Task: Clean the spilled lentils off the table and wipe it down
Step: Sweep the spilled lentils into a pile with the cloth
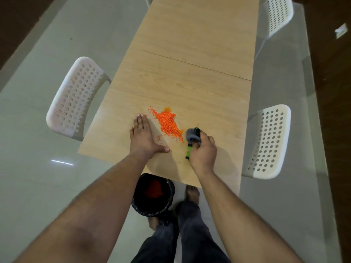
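Note:
A pile of orange lentils (168, 124) lies near the front of the light wooden table (199, 54), with a few stray grains beside it. My left hand (143, 136) rests flat on the table just left of the pile, fingers straight. My right hand (202, 150) grips a grey cloth with green and black trim (192, 136) just right of the pile. The cloth's front touches the pile's near end.
A bin lined with a black bag (152, 194), orange lentils inside, stands on the floor below the table's front edge by my feet. White perforated chairs stand at the left (74, 97), right (266, 141) and far right (278, 16).

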A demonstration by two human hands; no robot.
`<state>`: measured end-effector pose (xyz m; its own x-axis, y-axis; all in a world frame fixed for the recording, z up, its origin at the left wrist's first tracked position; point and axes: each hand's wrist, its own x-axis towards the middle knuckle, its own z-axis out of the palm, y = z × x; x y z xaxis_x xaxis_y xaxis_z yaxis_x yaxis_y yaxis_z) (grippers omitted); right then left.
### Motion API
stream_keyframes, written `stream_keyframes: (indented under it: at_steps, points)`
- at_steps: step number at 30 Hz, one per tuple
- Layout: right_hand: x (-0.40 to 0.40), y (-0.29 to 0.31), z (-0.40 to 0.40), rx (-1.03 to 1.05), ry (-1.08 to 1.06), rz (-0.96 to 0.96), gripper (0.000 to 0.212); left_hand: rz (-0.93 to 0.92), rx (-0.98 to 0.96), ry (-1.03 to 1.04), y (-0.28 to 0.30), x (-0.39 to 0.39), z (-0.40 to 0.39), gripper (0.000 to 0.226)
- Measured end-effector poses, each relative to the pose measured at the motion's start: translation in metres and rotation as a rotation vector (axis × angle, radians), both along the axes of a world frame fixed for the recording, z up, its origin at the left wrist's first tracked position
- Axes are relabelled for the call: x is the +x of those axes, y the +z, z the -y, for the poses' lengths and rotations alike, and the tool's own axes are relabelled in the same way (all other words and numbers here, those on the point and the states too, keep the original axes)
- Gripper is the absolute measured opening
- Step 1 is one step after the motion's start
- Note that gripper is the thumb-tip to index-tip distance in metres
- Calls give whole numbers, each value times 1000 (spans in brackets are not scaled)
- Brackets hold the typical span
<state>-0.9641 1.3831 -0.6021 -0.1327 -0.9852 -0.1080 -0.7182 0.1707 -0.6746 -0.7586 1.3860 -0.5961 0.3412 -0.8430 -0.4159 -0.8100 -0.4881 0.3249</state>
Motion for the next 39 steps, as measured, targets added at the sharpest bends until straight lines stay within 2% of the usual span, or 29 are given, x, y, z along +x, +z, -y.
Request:
stream_keyframes:
  at_steps: [4,8,11,17,25,33,36,39]
  points:
    - [47,3,2,21,31,87,48,-74,-47,48,-2,0,-7,169]
    - [54,10,9,35,90,177,44,-156,-64,53,1,6,-13,167]
    - [29,16,13,-17,114,159,46,-179,-73,50,3,11,-18,167]
    - [-9,15,65,-24,-4,29,42,-120,-37,26,4,7,-16,170]
    - [42,13,130,16,294,-15,44,-157,-46,140,13,8,-13,168]
    - [59,19,150,136,777,42,52,-88,41,211,18,5,-5,177]
    - [59,31,173,90,845,42,52,-39,58,218,17,7,-4,178]
    - [77,35,205,44,852,-47,53,-12,53,216,15,6,-6,175]
